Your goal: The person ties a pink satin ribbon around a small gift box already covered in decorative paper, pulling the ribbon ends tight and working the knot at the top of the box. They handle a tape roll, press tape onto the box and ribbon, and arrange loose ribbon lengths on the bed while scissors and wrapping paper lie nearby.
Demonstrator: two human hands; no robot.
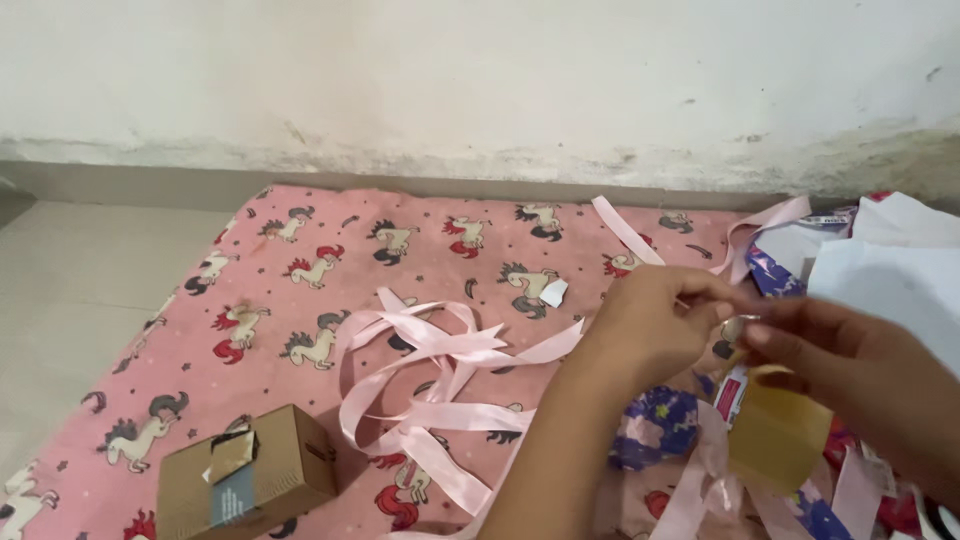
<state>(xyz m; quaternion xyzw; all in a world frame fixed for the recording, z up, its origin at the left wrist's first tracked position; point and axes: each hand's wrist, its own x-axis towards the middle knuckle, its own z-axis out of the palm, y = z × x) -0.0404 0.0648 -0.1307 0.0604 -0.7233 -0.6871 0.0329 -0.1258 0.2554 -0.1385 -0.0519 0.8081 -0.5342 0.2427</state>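
Observation:
My left hand [655,320] and my right hand [850,365] meet at the right of the view, fingertips together on a small piece of clear tape [737,327]. A roll of brown packing tape [780,425] hangs just under my right hand, which seems to hold it. A loose tangle of pink satin ribbon [430,375] lies on the pink printed cloth [300,300] to the left of my left forearm. Purple patterned wrapping paper [655,425] lies under my hands.
A small brown cardboard box [250,475] with tape scraps sits at the lower left of the cloth. White and coloured papers [890,260] pile up at the right. A stained white wall [480,80] runs along the back; bare tiled floor [70,290] lies to the left.

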